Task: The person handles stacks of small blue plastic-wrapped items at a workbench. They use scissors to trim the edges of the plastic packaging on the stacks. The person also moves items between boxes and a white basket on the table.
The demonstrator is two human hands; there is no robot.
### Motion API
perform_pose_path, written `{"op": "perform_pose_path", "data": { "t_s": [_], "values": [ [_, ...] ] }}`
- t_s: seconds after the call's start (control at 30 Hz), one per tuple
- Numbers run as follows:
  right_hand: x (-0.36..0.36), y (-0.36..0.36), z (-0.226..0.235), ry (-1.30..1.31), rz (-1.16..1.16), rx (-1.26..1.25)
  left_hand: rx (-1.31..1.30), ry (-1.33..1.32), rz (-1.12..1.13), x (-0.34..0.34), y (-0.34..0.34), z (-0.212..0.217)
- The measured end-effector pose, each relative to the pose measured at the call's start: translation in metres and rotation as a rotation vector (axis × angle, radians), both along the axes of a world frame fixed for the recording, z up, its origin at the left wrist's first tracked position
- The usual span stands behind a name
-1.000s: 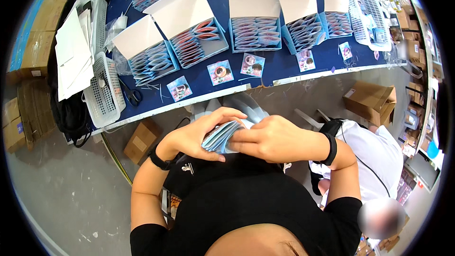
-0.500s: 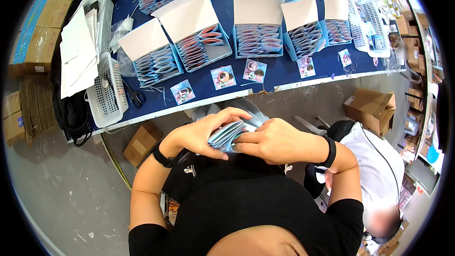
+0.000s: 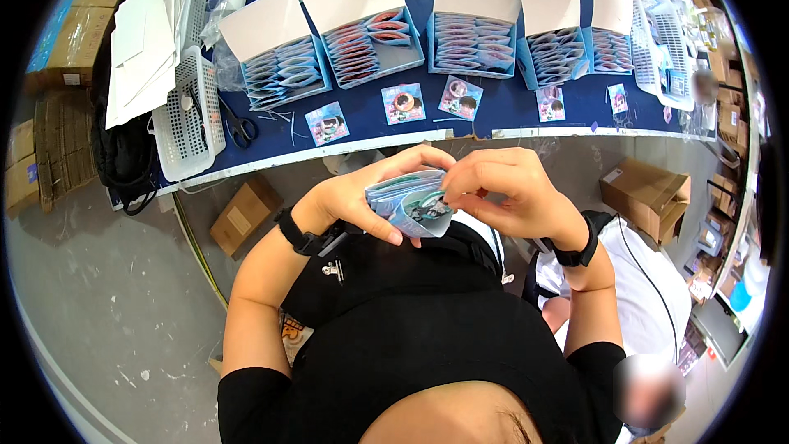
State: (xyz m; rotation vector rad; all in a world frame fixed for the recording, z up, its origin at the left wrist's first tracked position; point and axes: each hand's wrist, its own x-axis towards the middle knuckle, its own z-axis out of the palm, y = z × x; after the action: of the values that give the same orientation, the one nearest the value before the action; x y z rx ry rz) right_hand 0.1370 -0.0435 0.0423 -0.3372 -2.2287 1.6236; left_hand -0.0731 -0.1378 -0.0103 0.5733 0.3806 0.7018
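Observation:
In front of my body, my left hand (image 3: 355, 196) is wrapped round a stack of light-blue packets (image 3: 394, 191), thumb on the near side. The nearest packet gapes at its mouth, and a dark-and-green printed piece (image 3: 427, 209) shows inside. My right hand (image 3: 511, 189) is closed, its fingertips pinching at the right edge of that mouth; what lies between them is hidden. Beyond the hands, open blue boxes (image 3: 472, 63) filled with packets stand on the blue table (image 3: 275, 133). Printed square cards (image 3: 402, 104) lie in a row before them.
At the table's left are a white basket (image 3: 215, 148), black-handled scissors (image 3: 241, 127) and white sheets (image 3: 141, 49). Another white basket (image 3: 675, 86) stands at the right. Cardboard boxes (image 3: 246, 215) sit on the floor. A person in white (image 3: 637, 279) is close at my right.
My right hand has lifted from the front of the stack to the packet's mouth. The stack has turned, so the opening and the printed piece now show. My view has shifted slightly.

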Motion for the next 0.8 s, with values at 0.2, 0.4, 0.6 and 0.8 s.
{"op": "perform_pose_path", "data": {
  "t_s": [0.2, 0.4, 0.6, 0.8],
  "values": [
    [0.003, -0.005, 0.002, -0.077, -0.07, -0.087, 0.005, -0.022, 0.006, 0.003, -0.001, 0.001],
    [0.009, -0.009, 0.002, 0.043, -0.084, -0.121, -0.042, 0.014, 0.015, 0.007, -0.002, 0.002],
    [0.006, -0.013, -0.002, 0.224, -0.161, 0.063, -0.056, 0.037, 0.024, 0.012, 0.008, 0.006],
    [0.001, -0.019, -0.004, 0.201, -0.176, 0.177, -0.012, 0.043, -0.005, 0.003, 0.007, 0.005]
  ]
}}
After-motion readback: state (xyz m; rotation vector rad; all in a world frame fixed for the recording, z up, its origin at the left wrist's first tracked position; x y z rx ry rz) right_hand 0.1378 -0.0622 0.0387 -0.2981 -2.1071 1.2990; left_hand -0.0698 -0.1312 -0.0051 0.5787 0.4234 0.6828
